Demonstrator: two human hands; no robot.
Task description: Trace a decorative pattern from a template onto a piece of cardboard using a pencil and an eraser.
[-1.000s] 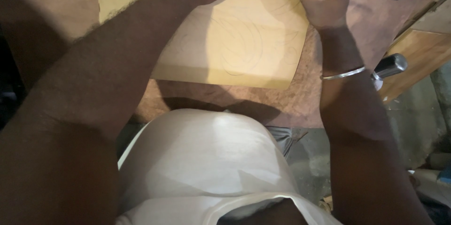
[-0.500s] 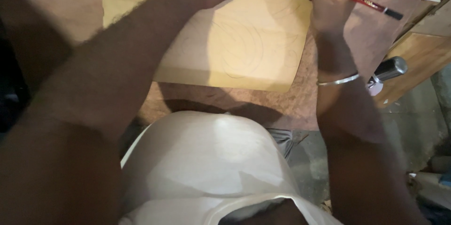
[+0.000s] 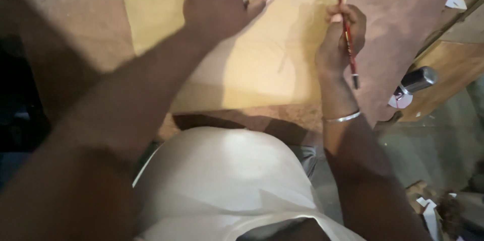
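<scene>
Fingers (image 3: 339, 28) of right hand (image 3: 337, 44) grip the pencil (image 3: 348, 44), now swung upright (left hand (image 3: 217, 4) flat on the board (image 3: 262, 70)).

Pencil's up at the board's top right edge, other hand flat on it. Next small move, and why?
Probably keep the left hand pressed flat and draw the pencil along the faint curved lines on the yellow board. The right hand already grips it, point up against the board, so it looks ready to mark.
</scene>
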